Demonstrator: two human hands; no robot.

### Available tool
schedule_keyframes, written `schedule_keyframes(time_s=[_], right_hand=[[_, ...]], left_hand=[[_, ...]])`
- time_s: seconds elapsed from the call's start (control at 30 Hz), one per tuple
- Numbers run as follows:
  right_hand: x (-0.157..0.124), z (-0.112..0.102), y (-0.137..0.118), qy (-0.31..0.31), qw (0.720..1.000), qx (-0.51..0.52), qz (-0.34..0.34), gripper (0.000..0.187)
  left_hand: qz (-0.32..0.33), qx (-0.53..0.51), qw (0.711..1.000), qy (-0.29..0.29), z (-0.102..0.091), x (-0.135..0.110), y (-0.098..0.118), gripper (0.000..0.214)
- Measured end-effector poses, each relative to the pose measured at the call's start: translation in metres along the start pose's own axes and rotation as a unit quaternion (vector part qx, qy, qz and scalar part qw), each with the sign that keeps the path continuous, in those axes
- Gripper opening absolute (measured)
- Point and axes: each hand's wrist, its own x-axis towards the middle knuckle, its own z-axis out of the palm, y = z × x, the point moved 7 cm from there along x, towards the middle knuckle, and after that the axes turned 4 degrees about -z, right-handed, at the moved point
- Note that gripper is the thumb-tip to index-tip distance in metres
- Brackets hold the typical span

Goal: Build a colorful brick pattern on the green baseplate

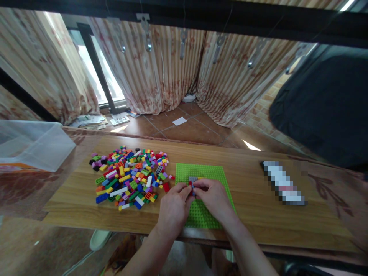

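A green studded baseplate lies on the wooden table, and both hands are over it. My left hand is closed, its thumb and fingertips pinching a small red brick. From the other side my right hand meets it, fingers pinched at a small bluish brick that touches or almost touches the red one. Just beyond the fingertips, a grey brick and a bit of yellow sit on the baseplate, partly covered by my right hand. The fingers hide how the bricks join.
A wide pile of loose coloured bricks spreads to the left of the baseplate. A clear plastic bin stands at the far left. On the right lies a pixelated dark-edged object. The wooden table's front edge runs below my forearms.
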Motion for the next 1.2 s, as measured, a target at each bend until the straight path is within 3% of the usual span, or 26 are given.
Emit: schedule_keyframes(time_s=[0.97,1.2], right_hand=[[-0.0008,-0.0026,-0.0044,-0.003,1.0,0.002,0.012,0.016],[-0.0003,0.0006,0.0041,0.002,1.0,0.029,0.007,0.015]], left_hand=[[-0.006,0.004,1.0,-0.02,-0.0007,0.003,0.0007,0.019],[0.0,0.012,1.0,-0.02,-0.0013,0.0047,0.0027,0.019]])
